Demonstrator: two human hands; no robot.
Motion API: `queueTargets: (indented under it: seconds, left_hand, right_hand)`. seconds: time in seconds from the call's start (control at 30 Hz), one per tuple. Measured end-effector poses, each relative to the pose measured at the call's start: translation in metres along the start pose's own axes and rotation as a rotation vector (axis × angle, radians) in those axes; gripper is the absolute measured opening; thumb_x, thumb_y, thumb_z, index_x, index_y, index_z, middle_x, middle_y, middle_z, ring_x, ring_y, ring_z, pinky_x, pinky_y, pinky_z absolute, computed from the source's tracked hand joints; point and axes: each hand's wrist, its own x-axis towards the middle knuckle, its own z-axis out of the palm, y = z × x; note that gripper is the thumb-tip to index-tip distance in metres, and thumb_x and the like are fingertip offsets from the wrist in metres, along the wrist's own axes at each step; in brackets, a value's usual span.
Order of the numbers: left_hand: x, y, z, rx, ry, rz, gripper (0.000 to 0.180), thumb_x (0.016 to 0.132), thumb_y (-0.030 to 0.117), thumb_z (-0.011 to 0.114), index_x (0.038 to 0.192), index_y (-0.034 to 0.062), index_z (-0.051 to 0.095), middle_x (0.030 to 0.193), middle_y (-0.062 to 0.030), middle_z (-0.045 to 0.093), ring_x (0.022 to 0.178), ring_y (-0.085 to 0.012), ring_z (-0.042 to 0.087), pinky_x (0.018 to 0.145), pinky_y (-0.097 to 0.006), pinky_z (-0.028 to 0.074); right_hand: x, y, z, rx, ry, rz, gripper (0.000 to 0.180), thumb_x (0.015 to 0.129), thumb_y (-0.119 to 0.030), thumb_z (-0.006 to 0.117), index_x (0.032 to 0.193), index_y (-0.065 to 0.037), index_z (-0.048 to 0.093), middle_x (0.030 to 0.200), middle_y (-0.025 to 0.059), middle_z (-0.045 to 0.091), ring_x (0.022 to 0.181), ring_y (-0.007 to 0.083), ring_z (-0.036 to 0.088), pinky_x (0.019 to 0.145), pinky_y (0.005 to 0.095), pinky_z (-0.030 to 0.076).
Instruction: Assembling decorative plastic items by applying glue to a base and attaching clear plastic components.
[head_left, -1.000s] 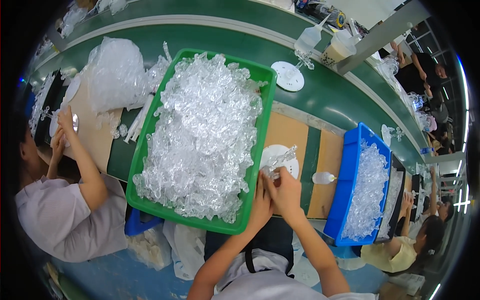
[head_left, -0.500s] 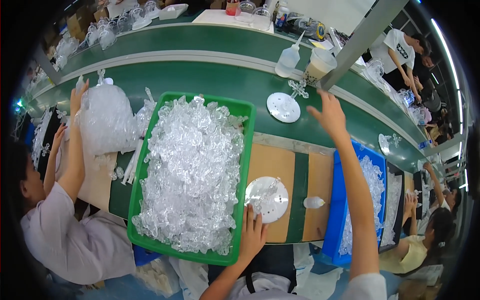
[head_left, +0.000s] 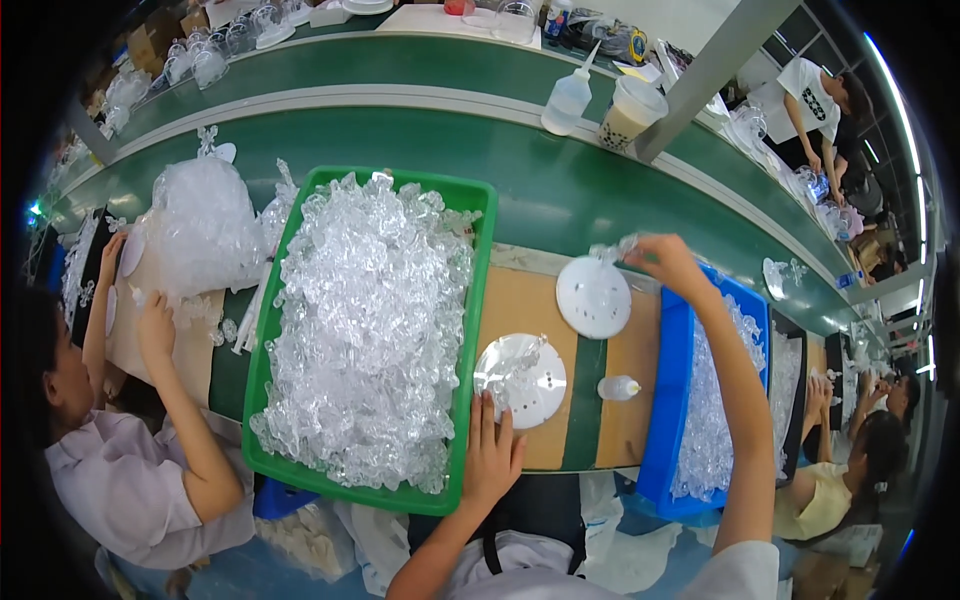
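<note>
My right hand (head_left: 668, 262) pinches a clear plastic cross piece (head_left: 613, 247) at the top of a white round disc (head_left: 594, 300). That disc is over the cardboard, tilted toward me. My left hand (head_left: 493, 462) lies with fingers extended at the near edge of another white disc (head_left: 540, 385). Small holes and clear plastic parts (head_left: 518, 372) show on this second disc. Beside my left hand stands a green tray (head_left: 470, 400) heaped with clear plastic pieces (head_left: 370, 330). A small squeeze bottle (head_left: 619, 388) lies to the right of the second disc.
A blue bin (head_left: 664, 440) of clear pieces stands at right. Behind are a dropper bottle (head_left: 567, 103), a drink cup (head_left: 632, 112) and a metal post (head_left: 715, 75). At left, a co-worker (head_left: 140, 450) works near a bulging plastic bag (head_left: 205, 230).
My right hand has closed on the cross piece and drawn it and its disc nearer, from the green bench to over the cardboard. My left hand stays by the other disc.
</note>
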Motion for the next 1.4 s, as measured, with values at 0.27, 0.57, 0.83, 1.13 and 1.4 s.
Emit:
queueTargets:
  seconds: [0.27,0.57,0.83,1.13,1.4]
  left_hand:
    - [-0.013,0.023,0.002,0.087,-0.096,-0.074,0.056,0.083,0.030,0.058,0.126,-0.0027,0.045,0.138,-0.0321,0.030,0.129,-0.0468,0.029,0.103,-0.052,0.029]
    - [-0.024,0.017,-0.002,-0.223,-0.126,-0.042,0.047,0.081,0.018,0.060,0.124,0.0013,0.050,0.141,-0.0269,0.029,0.131,-0.0437,0.028,0.105,-0.049,0.028]
    - [-0.033,0.001,-0.011,-0.277,-0.132,-0.050,0.043,0.084,0.013,0.056,0.126,0.0025,0.051,0.143,-0.0249,0.028,0.134,-0.0414,0.025,0.107,-0.048,0.025]
    - [-0.039,-0.001,-0.001,-0.203,-0.135,-0.037,0.046,0.083,0.012,0.058,0.127,0.0036,0.050,0.144,-0.0228,0.028,0.134,-0.0386,0.026,0.107,-0.047,0.027]
    - [-0.043,-0.005,0.007,-0.065,-0.046,0.000,0.046,0.080,0.017,0.060,0.124,0.0090,0.054,0.140,-0.0139,0.040,0.125,-0.0347,0.040,0.100,-0.047,0.036]
  right_hand:
    - [-0.090,-0.133,0.003,-0.200,0.086,0.331,0.041,0.073,-0.011,0.071,0.112,-0.006,0.061,0.102,0.0135,0.065,0.086,0.0296,0.063,0.074,0.0346,0.050]
    - [-0.132,-0.217,0.141,0.125,0.223,0.322,0.035,0.070,-0.016,0.076,0.099,-0.003,0.061,0.087,0.0097,0.063,0.072,0.0182,0.062,0.059,0.0270,0.049]
    - [-0.143,-0.204,0.159,0.805,0.273,0.701,0.023,0.081,-0.010,0.069,0.098,0.003,0.061,0.079,0.0027,0.062,0.073,0.0076,0.058,0.064,0.0212,0.047]
    - [-0.131,-0.218,0.156,0.244,0.232,0.441,0.027,0.080,-0.011,0.069,0.102,0.003,0.059,0.082,0.0150,0.062,0.073,0.0206,0.065,0.065,0.0291,0.051]
    - [-0.135,-0.207,0.154,0.430,0.226,0.605,0.021,0.085,-0.006,0.063,0.102,0.006,0.058,0.088,0.0092,0.063,0.077,0.0138,0.062,0.068,0.0265,0.052]
